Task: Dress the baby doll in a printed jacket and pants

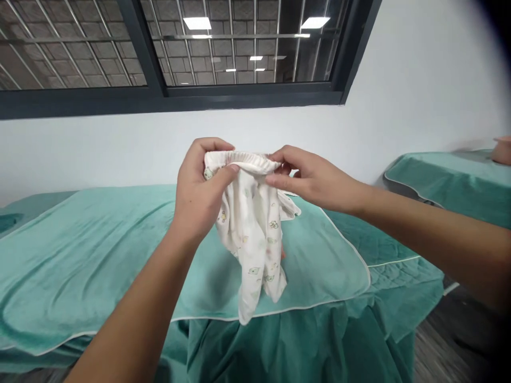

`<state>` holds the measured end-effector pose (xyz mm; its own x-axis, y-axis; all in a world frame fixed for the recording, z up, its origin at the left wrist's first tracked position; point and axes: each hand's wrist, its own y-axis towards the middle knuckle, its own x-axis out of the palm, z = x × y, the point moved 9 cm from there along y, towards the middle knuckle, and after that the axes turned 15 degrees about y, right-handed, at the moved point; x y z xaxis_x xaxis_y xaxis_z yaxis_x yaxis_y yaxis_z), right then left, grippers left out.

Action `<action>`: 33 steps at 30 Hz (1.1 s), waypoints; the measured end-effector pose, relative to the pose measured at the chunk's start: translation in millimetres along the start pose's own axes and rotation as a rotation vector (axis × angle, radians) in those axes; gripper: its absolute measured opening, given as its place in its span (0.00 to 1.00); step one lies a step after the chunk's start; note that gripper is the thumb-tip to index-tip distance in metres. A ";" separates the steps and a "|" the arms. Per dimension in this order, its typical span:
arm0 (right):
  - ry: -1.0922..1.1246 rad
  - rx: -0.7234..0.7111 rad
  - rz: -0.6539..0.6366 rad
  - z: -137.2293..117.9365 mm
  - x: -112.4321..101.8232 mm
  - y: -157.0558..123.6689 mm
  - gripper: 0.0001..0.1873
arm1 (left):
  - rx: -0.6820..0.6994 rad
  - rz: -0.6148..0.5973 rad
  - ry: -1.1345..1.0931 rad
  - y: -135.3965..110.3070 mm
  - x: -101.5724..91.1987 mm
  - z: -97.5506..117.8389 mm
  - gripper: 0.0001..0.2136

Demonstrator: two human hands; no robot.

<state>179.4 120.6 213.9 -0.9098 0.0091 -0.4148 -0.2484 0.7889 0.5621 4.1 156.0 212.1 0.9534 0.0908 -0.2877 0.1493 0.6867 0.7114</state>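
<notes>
A pair of small white baby pants (251,229) with a little printed pattern hangs in the air in front of me, legs down. My left hand (203,186) grips the gathered elastic waistband on its left side, thumb in front and fingers behind. On the other side, my right hand (295,173) pinches the waistband's right end between thumb and fingertips. Behind the pants, a second piece of white cloth (290,207) partly shows. A small skin-toned bit of something peeks out beside the right leg; what it belongs to is hidden.
Below lies a bed with a light green blanket (120,255) over a darker green draped cover (311,346). At the right stands another green-covered bed (451,173), with a skin-toned object (502,150) on it. A white wall and a dark-framed barred window (255,96) close off the back.
</notes>
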 end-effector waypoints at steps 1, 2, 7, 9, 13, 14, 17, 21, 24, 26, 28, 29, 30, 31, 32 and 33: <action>-0.088 -0.027 -0.027 -0.8 1.6 -0.3 0.11 | -0.036 -0.060 -0.014 0.7 2.9 -4.8 0.11; -0.148 -0.051 -0.047 -1.6 2.8 -0.4 0.10 | -0.071 -0.124 -0.032 0.7 5.6 -9.0 0.11; -0.078 -0.075 -0.037 -6.6 8.3 2.7 0.04 | -0.138 -0.470 -0.016 -10.6 17.8 -8.6 0.10; 0.022 -0.005 -0.003 -2.7 14.4 5.4 0.05 | -0.127 -0.601 0.061 -18.6 26.1 -1.9 0.11; 0.241 0.106 0.057 10.6 26.8 9.2 0.08 | -0.141 -0.566 0.083 -21.2 34.2 1.2 0.08; 0.297 0.122 0.045 14.7 29.5 9.5 0.09 | -0.168 -0.500 0.039 -19.3 33.0 -2.4 0.07; 0.410 0.221 -0.150 31.9 44.4 5.4 0.14 | -0.277 -0.294 -0.169 -16.7 28.1 -20.7 0.06; 0.479 0.402 -0.356 61.3 57.3 -10.4 0.15 | -0.419 -0.273 -0.414 -30.2 45.9 -41.3 0.07; 0.724 0.411 -0.096 77.2 40.8 -9.9 0.12 | -0.467 -0.555 -0.439 -54.6 79.9 -41.7 0.13; 0.843 0.380 0.047 82.7 31.2 -10.9 0.10 | -0.440 -0.758 -0.367 -72.3 97.1 -38.8 0.17; 0.877 0.353 0.100 83.3 25.7 -13.2 0.09 | -0.421 -0.859 -0.299 -82.8 104.4 -39.3 0.20; 0.883 0.341 0.108 82.5 23.5 -14.6 0.09 | -0.429 -0.862 -0.301 -84.0 105.1 -40.3 0.20; 0.886 0.332 0.106 81.4 21.4 -16.3 0.11 | -0.447 -0.833 -0.332 -82.5 104.2 -41.4 0.18; 0.878 0.326 0.093 80.3 19.9 -18.2 0.13 | -0.468 -0.781 -0.384 -78.8 102.0 -42.5 0.14; 0.849 0.325 0.053 79.3 20.2 -20.1 0.15 | -0.489 -0.717 -0.443 -74.1 99.2 -43.7 0.10; 0.797 0.337 -0.015 79.1 23.1 -22.5 0.16 | -0.509 -0.659 -0.491 -69.7 96.5 -45.2 0.11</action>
<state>190.2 151.7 135.0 -0.9002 -0.3370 0.2757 -0.2654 0.9267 0.2661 73.8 149.5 105.9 0.7395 -0.6567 -0.1479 0.6720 0.7327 0.1070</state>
